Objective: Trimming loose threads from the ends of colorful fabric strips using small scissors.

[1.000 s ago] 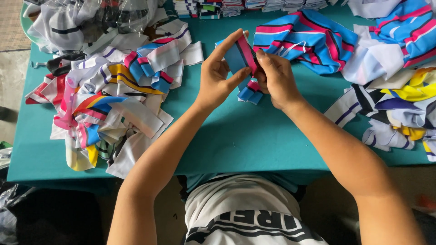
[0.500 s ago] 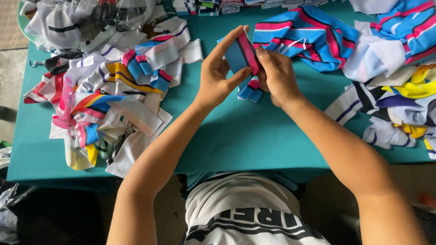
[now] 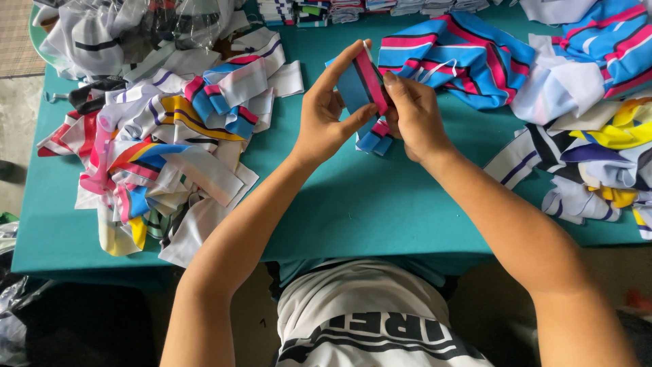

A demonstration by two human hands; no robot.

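1. Left hand (image 3: pixel 324 117) and right hand (image 3: pixel 414 117) pinch a blue, pink and black striped fabric strip (image 3: pixel 360 85) between them, above the teal table (image 3: pixel 353 197).
2. Its loose tail below the grip could slip crooked if either pinch slackens.

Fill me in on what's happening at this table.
A person seated at a teal table holds a blue, pink and black striped fabric strip up between the left hand and the right hand. A heap of mixed striped pieces lies to the left, and larger striped fabric and more scraps lie to the right.
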